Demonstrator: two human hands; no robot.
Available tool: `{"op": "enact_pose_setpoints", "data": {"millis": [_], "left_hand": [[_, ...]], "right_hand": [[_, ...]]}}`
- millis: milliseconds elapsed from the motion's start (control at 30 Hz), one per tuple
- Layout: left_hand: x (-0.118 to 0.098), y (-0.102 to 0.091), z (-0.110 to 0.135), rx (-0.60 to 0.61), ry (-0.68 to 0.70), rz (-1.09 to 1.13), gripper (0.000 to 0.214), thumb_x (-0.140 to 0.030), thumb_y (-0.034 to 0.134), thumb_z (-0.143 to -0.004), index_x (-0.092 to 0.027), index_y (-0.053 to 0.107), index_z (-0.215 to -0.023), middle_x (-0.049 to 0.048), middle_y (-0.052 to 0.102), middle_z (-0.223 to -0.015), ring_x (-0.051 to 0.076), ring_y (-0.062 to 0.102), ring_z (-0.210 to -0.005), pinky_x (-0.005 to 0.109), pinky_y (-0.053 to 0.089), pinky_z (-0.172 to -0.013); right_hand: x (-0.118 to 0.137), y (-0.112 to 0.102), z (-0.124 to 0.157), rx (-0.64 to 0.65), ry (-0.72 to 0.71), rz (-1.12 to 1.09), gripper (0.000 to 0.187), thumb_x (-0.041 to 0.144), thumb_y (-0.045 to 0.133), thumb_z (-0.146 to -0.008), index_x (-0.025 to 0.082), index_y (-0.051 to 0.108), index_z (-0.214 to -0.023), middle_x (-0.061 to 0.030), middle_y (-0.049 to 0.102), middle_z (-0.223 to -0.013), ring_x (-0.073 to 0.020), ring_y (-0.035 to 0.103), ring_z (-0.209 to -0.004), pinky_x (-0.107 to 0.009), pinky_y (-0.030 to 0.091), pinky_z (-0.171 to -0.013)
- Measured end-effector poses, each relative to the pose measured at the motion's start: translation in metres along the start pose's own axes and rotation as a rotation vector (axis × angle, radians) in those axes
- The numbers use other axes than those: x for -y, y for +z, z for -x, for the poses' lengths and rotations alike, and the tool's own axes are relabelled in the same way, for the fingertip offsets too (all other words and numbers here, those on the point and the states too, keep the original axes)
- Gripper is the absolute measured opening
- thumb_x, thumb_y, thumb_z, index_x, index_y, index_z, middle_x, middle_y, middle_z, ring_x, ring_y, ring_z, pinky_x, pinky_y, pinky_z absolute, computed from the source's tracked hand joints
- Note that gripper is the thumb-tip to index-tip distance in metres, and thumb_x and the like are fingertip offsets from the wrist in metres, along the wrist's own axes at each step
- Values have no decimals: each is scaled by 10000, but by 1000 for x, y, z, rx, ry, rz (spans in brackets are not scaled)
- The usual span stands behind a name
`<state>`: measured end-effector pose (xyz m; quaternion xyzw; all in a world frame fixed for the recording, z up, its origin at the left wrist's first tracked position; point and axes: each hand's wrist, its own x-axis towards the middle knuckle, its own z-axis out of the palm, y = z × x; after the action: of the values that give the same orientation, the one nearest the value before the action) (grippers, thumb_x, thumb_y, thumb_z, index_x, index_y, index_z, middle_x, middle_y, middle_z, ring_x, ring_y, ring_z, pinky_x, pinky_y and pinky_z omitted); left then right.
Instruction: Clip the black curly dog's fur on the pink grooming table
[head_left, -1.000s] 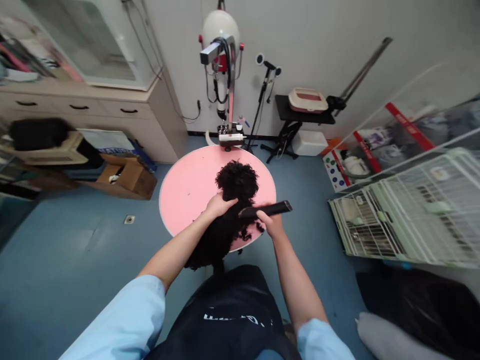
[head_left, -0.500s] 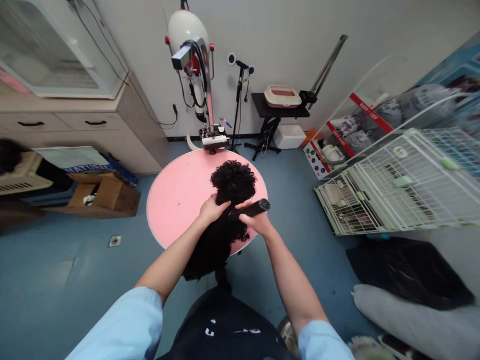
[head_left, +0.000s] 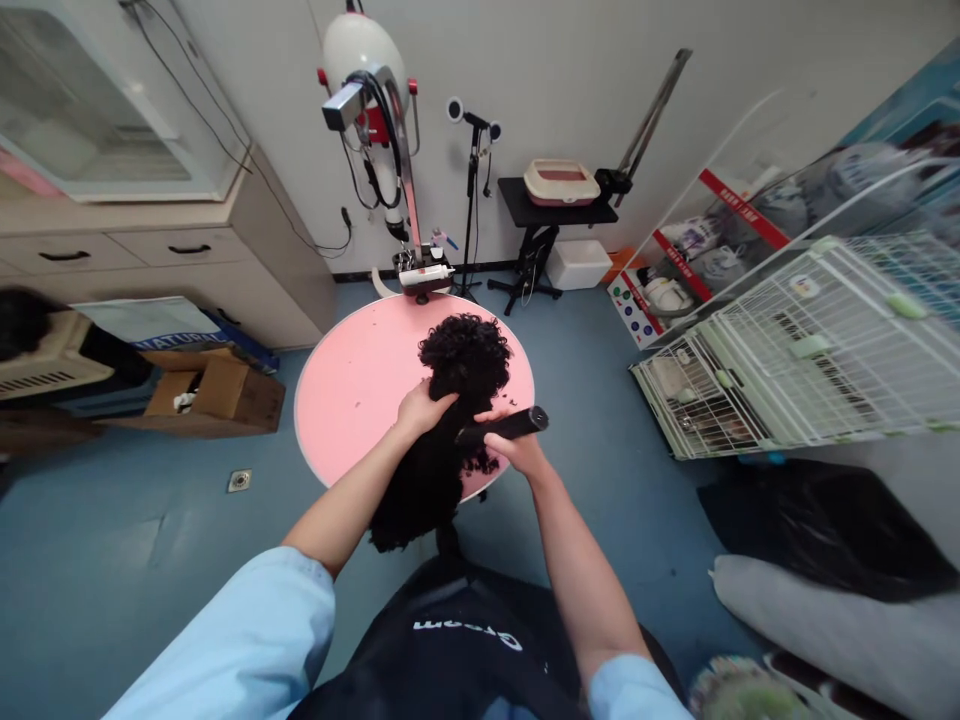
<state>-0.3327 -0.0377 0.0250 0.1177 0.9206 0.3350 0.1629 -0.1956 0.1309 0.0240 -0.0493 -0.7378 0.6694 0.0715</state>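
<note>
A curly-coated black dog (head_left: 466, 355) is on a round pink grooming table (head_left: 352, 370), its head toward the far side and its back toward me. My left hand (head_left: 424, 408) is closed on the dog at the neck, thumb on top and the other fingers hidden in the fur. In my right hand (head_left: 519, 448) is a black hair clipper (head_left: 517, 424), its front end against the dog's coat just behind the neck. Cut tufts of black fur (head_left: 480, 462) show beside the dog's right flank.
At the table's far edge stands a tool holder (head_left: 426, 277) beneath a white dryer (head_left: 365, 55) on an arm. A cardboard box (head_left: 232, 400) lies on the floor at left. Wire cages (head_left: 817, 350) stand at right, near a black bag (head_left: 825, 525).
The clipper and my right hand have shifted slightly right and toward me along the dog's coat. Loose fur now shows on the table's right side. My left hand keeps its hold.
</note>
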Motion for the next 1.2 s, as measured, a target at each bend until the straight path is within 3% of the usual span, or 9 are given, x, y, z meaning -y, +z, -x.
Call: {"op": "enact_pose_setpoints", "data": {"millis": [167,267,400,500,600,700,867,1033,1200], "left_hand": [[-6,-7,-2,-31,25,-58,534,-558,626,-805,-223,626,-1220,100,716,-1156,307,674,-1062,357,524,-883],[-3,-12,13,-97,53,-82,596,-528,601,-835,-200,547,-1329,119,662,-1259,297,629,-1154,365,500,-960],[14,-4,56,-205,37,-206,861,-565,585,-832,-71,329,-1488,228,421,-1500,357,397,-1394,449,357,-1131],[30,9,70,-211,-5,-232,939,-601,551,-842,-33,239,-1521,250,275,-1575,372,260,-1464,490,270,-1177],[46,12,53,-205,-5,-167,930,-597,582,-820,-81,262,-1524,208,331,-1564,348,323,-1440,469,299,-1166],[56,5,27,-156,59,-77,922,-590,652,-761,-145,337,-1504,161,437,-1513,324,429,-1381,431,354,-1137],[46,2,8,-235,74,-17,789,-654,640,-736,-220,518,-1384,98,586,-1391,306,555,-1267,374,426,-1070],[33,14,9,-334,-12,-54,641,-722,557,-756,-273,653,-1204,31,722,-1156,272,668,-1064,321,506,-920],[22,19,13,-499,-115,-140,700,-724,576,-742,-263,632,-1267,34,700,-1227,277,644,-1127,306,488,-960]], "right_hand": [[-23,14,8,107,69,-18,308,152,678,-627,224,663,-926,-47,739,-1052,-220,687,-1019,-406,517,-962],[-23,3,19,79,47,-25,290,210,696,-668,227,645,-953,-54,727,-1116,-228,672,-1070,-436,498,-995],[-10,-10,11,-30,-14,-54,248,267,704,-720,242,627,-955,-46,730,-1103,-252,668,-1075,-489,483,-1011],[-10,7,-10,-7,-27,-28,264,252,707,-691,243,624,-941,-43,730,-1078,-247,674,-1056,-484,485,-1011],[-18,29,-24,105,-21,28,256,227,694,-674,237,631,-922,-44,727,-1053,-227,679,-1029,-461,488,-1006],[-19,28,-31,233,-45,66,246,216,712,-655,238,627,-885,-40,730,-1044,-223,682,-1016,-452,498,-991],[-16,-2,-59,103,-174,-66,236,253,686,-768,250,550,-960,-31,731,-1025,-214,690,-970,-467,522,-950],[-48,-8,-78,374,-359,-23,390,263,766,-746,266,534,-1059,-40,694,-1107,-211,674,-1001,-416,546,-919],[-61,-24,-84,669,-538,73,362,245,760,-743,249,585,-1060,-46,699,-1070,-210,675,-954,-401,558,-875]]}}
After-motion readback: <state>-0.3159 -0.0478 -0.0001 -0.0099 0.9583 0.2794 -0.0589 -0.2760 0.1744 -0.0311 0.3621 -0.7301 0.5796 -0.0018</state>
